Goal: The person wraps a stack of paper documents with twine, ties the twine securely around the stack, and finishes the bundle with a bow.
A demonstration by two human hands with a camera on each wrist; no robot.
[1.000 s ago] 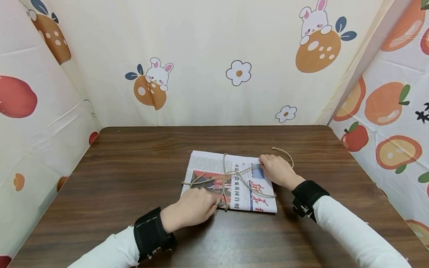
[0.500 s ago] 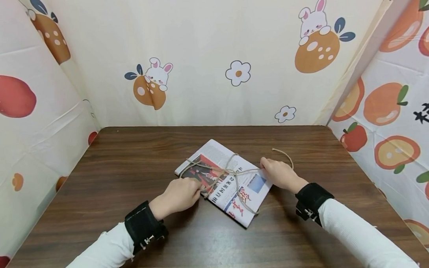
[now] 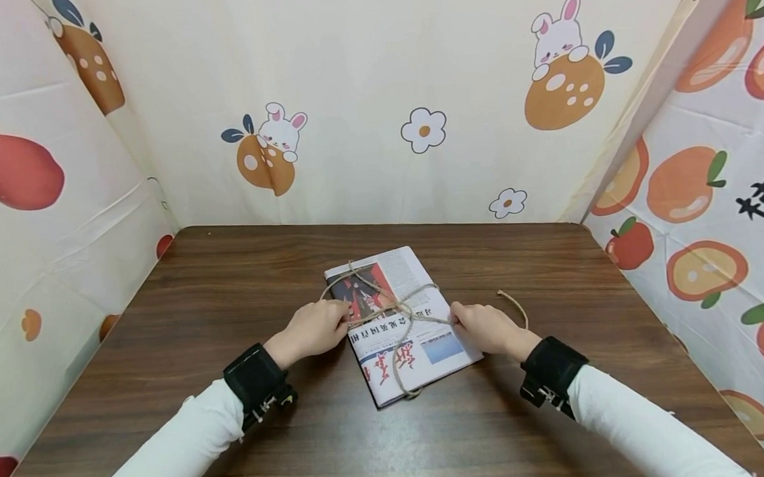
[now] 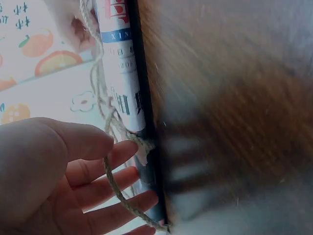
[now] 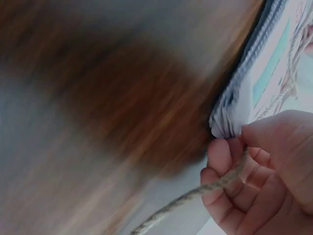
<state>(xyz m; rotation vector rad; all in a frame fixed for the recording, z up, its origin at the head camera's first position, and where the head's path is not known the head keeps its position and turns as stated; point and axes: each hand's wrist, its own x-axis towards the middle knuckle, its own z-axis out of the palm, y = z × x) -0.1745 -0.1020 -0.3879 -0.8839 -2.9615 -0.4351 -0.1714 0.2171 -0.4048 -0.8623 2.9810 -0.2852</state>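
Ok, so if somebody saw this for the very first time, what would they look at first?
Probably the folded newspaper with its red picture, lying on the brown table, with string crossing over its top. Next, maybe the left hand and right hand, one on each side, each pinching the string. Then perhaps the cartoon rabbits on the pale cloth behind the table.

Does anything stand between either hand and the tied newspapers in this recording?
Nothing visible stands in the way. The left hand and right hand pinch the string at opposite edges of the newspapers; the string crosses over them, but doesn't block either hand.
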